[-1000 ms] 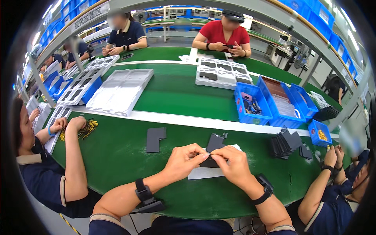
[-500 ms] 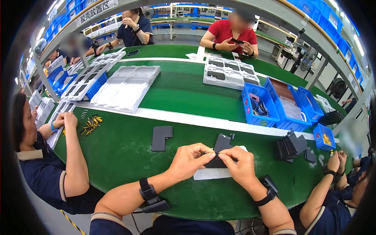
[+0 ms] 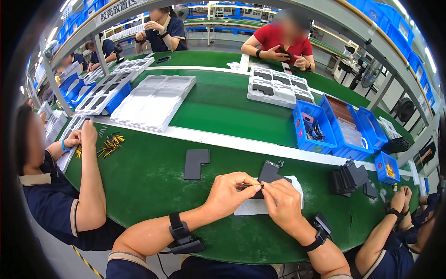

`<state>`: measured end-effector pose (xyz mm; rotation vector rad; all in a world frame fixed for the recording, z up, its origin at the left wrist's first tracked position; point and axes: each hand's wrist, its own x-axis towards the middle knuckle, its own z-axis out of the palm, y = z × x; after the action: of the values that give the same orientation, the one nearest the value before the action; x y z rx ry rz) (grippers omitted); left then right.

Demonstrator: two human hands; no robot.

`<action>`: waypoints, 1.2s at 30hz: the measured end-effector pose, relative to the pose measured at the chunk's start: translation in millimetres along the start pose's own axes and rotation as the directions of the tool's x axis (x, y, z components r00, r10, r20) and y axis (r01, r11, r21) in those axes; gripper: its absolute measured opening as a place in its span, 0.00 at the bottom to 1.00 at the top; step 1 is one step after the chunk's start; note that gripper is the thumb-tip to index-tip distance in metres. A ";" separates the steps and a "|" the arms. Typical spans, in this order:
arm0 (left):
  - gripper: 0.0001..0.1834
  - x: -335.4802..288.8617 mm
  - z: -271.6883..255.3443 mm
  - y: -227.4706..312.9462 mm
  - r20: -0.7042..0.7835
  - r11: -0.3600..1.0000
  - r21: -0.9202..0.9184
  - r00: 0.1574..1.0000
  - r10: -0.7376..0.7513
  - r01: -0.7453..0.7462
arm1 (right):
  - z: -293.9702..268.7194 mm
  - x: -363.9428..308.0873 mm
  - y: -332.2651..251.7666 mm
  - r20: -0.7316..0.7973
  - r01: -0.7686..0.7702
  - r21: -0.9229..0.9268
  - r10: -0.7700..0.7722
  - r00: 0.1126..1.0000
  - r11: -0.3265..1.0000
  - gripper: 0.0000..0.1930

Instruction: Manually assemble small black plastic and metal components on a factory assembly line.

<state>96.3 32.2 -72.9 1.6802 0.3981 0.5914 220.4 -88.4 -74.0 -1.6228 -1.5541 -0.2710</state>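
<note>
Above the green table, my left hand (image 3: 231,194) and my right hand (image 3: 284,208) meet with their fingertips pinched together. Between them is a small, thin black piece (image 3: 261,186), mostly covered by the fingers, so I cannot make out its kind. Just beyond my hands lies a dark, flat plastic part (image 3: 270,171) with a small fitting at its top corner. White paper (image 3: 248,209) shows beneath and beside my hands. To the left, a notched black flat part (image 3: 193,168) rests alone on the table.
A stack of black flat parts (image 3: 344,179) stands to the right, near a small blue bin (image 3: 387,173) of yellow pieces. Larger blue bins (image 3: 304,138) and white trays (image 3: 153,103) lie farther back. Yellow-and-black pieces (image 3: 110,145) lie left. Co-workers sit on both sides and opposite.
My fingertips still meet around the small black piece, with the right fingers now more bunched. The whole view has shifted slightly. Across the table, the person in red has moved their hands.
</note>
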 end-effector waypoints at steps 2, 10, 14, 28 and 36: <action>0.06 -0.1 0.5 -0.2 -0.005 1.000 0.003 1.000 0.024 -0.024 | 0.3 0.4 -4.1 -0.032 0.045 -0.080 -0.048 0.998 0.996 0.09; 0.08 1.9 -2.1 7.4 0.032 0.983 0.132 0.990 -0.135 0.130 | -4.7 5.2 -4.2 -0.003 -0.148 0.070 0.149 0.989 0.986 0.06; 0.10 3.0 -0.2 -16.9 0.084 0.991 -0.075 0.991 -0.106 0.113 | -6.5 2.6 -3.1 0.117 -0.453 0.238 0.438 0.891 0.859 0.05; 0.09 5.9 -3.4 -23.8 0.222 0.971 -0.209 0.973 -0.066 0.114 | -5.8 4.5 -3.0 0.183 -0.378 0.158 0.349 0.919 0.912 0.02; 0.15 35.4 -80.7 -6.5 -0.101 0.988 -0.082 0.986 -0.136 0.128 | -20.5 10.4 10.9 0.022 -0.256 0.077 0.255 0.967 0.964 0.12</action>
<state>78.2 118.2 -63.9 1.5414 0.5533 0.5917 240.3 -93.6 -59.0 -1.7425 -1.3283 -0.0592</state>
